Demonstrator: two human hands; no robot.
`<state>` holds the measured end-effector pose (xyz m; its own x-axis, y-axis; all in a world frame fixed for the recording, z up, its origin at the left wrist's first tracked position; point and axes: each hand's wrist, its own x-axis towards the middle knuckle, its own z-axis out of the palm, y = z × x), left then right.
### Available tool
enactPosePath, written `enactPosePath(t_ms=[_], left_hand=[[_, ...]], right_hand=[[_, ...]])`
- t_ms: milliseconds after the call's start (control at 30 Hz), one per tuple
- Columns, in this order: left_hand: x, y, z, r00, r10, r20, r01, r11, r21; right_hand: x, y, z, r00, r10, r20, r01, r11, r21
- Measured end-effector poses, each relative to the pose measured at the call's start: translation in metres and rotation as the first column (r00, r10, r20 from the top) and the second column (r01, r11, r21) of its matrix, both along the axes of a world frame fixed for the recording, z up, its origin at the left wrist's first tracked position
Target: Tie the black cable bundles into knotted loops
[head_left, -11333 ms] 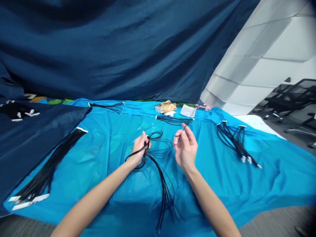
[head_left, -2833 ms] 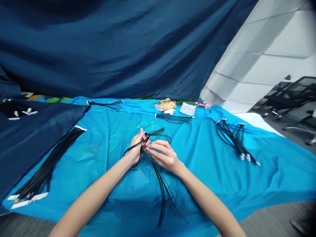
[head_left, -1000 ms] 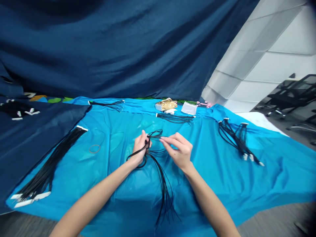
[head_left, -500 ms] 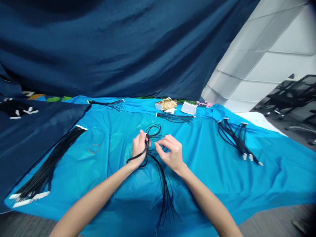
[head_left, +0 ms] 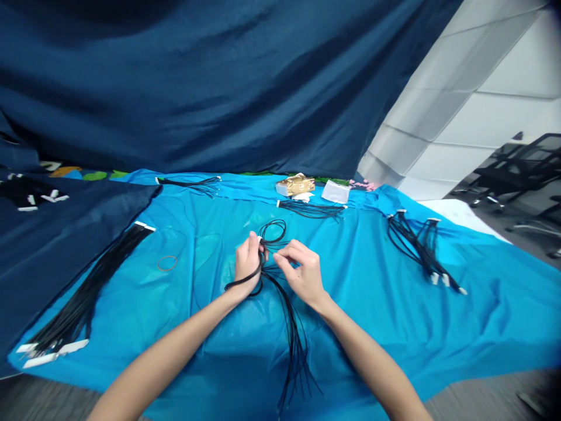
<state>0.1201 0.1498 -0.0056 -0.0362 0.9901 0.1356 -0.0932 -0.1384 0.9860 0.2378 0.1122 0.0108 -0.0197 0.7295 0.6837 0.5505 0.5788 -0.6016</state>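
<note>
My left hand [head_left: 248, 263] is closed around a bundle of thin black wires [head_left: 287, 316], near a small white connector at the thumb. Some strands loop above the fingers and around the left wrist; the loose ends fan downward over the front of the table. My right hand [head_left: 302, 270] is pinched at the bundle's right side, its thumb and index fingertips close together by the thin strands. It seems to hold one or more black wires, though the exact strand at the fingertips is too fine to make out.
A blue cloth [head_left: 372, 327] covers the table. Wire bundles lie at left [head_left: 94, 283], at back left [head_left: 193, 185], behind my hands [head_left: 311, 209] and at right [head_left: 416, 248]. A thin orange ring [head_left: 167, 263], a gold package [head_left: 295, 186] and a white packet [head_left: 335, 191] also lie there.
My right hand has shifted slightly left, closer to the left hand. The left hand keeps its hold on the wire bundle, almost unmoved.
</note>
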Motion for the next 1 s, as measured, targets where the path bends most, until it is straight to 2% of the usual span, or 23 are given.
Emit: enactPosePath(t_ms=[133, 300, 433, 633, 800, 900, 1000], left_hand=[[0.001, 0.001, -0.001, 0.999, -0.032, 0.010, 0.032, 0.999, -0.006], [0.002, -0.001, -0.002, 0.996, -0.089, 0.031, 0.089, 0.996, -0.019], [0.003, -0.004, 0.001, 0.990, -0.114, 0.087, 0.120, 0.990, -0.072], [0.005, -0.007, 0.007, 0.983, -0.132, 0.127, 0.149, 0.980, -0.133], [0.006, -0.003, 0.009, 0.956, -0.167, 0.241, 0.216, 0.957, -0.195], [0.002, 0.001, 0.013, 0.947, -0.139, 0.289, 0.208, 0.952, -0.223], [-0.005, 0.006, 0.015, 0.918, -0.191, 0.349, 0.280, 0.933, -0.225]], right_hand=[[-0.001, 0.001, 0.000, 1.000, 0.011, 0.007, -0.011, 1.000, 0.002], [0.000, 0.002, -0.008, 0.987, -0.101, 0.124, 0.070, 0.970, 0.233], [0.000, 0.003, -0.014, 0.974, -0.132, 0.186, 0.063, 0.940, 0.336], [0.000, 0.003, -0.015, 0.963, -0.128, 0.237, 0.032, 0.928, 0.371], [0.003, 0.007, -0.017, 0.962, -0.178, 0.205, 0.089, 0.919, 0.383], [0.009, 0.005, -0.015, 0.923, -0.249, 0.294, 0.058, 0.845, 0.531], [0.015, 0.001, -0.014, 0.844, -0.238, 0.480, -0.180, 0.719, 0.672]])
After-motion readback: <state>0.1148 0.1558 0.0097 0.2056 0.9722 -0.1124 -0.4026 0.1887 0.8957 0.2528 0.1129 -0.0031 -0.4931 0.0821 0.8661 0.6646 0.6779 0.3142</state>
